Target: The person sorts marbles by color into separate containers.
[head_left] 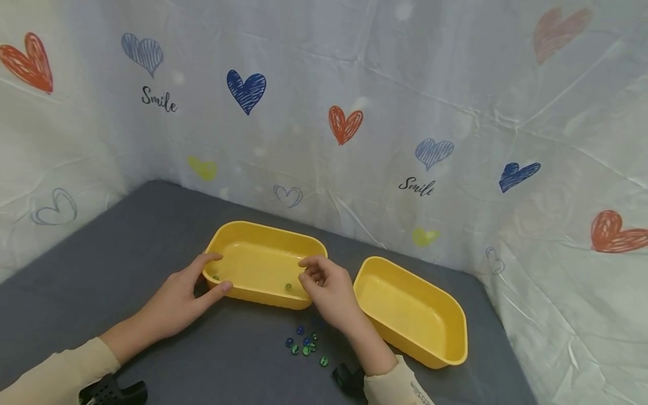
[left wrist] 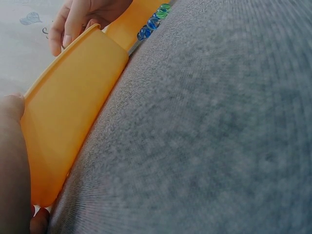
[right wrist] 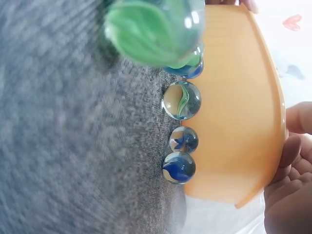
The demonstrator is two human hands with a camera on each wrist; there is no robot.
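Observation:
My left hand [head_left: 174, 301] holds the left end of a yellow plastic tray [head_left: 268, 229], its thumb over the near rim and fingers at the end wall. Over the tray's right end is my right hand [head_left: 331, 289], fingers loosely bent, with nothing visible between them. Inside the tray lie a green marble [head_left: 288, 287] near the right and another marble [head_left: 215, 277] in the left corner. Several blue and green glass marbles lie on the grey cloth in front, among them a blue marble [right wrist: 179, 167] and a green-swirled marble [right wrist: 182, 100].
A second yellow tray [head_left: 445, 298] stands to the right, angled, with no marbles visible in it. Grey cloth [head_left: 217, 360] covers the surface. Behind hangs a white curtain [head_left: 304, 67] printed with hearts.

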